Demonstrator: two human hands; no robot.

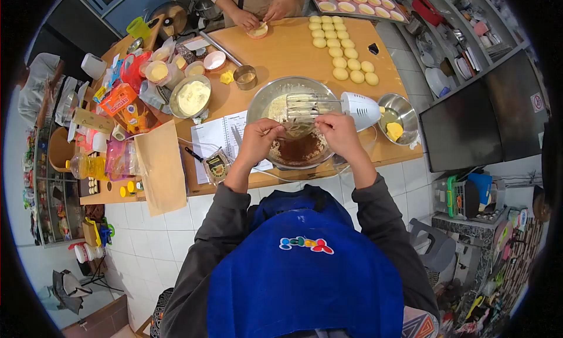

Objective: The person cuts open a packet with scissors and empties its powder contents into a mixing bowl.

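A large metal bowl stands in front of me with pale crumbly dough and a patch of brown powder inside. Above it, my left hand and my right hand pinch the two sides of a small see-through plastic bag. The bag looks mostly emptied, with brown traces. A white hand mixer rests at the bowl's right rim, its wire beaters reaching over the bowl just beyond my fingers.
At right is a smaller metal bowl with a yellow lump. Left are an open notebook, a bowl of pale cream and several packets. Dough balls line the far side, where another person's hands work on a small cup.
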